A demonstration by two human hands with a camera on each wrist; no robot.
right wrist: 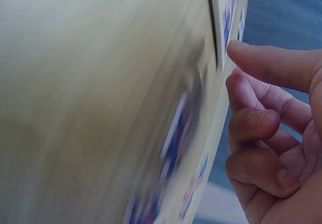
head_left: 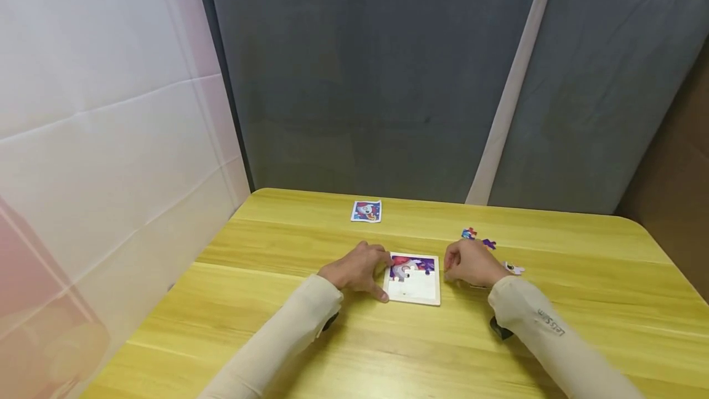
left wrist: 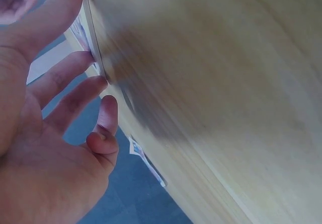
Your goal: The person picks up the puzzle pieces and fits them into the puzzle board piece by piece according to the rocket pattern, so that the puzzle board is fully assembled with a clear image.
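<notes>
The small square wooden puzzle tray [head_left: 414,291], partly filled with purple picture pieces, is flanked by both hands on the yellow wooden table [head_left: 581,300]. Its left edge is touched by the relaxed fingers of the left hand [head_left: 357,271]; just beside its right edge, the right hand [head_left: 471,265] is loosely curled, nothing being grasped.

A makeshift recording booth or lab corner is suggested rather than a home. A yellow wood-grain counter [head_left: 581,300] is enclosed by draped fabric: grey cloth backdrop panels [head_left: 360,79] are hung at 12 o'clock, and a white creased sheet [head_left: 100,140] is stretched at 9 o'clock. A brown cardboard-like board [head_left: 684,165] is seen at 3 o'clock.
</notes>
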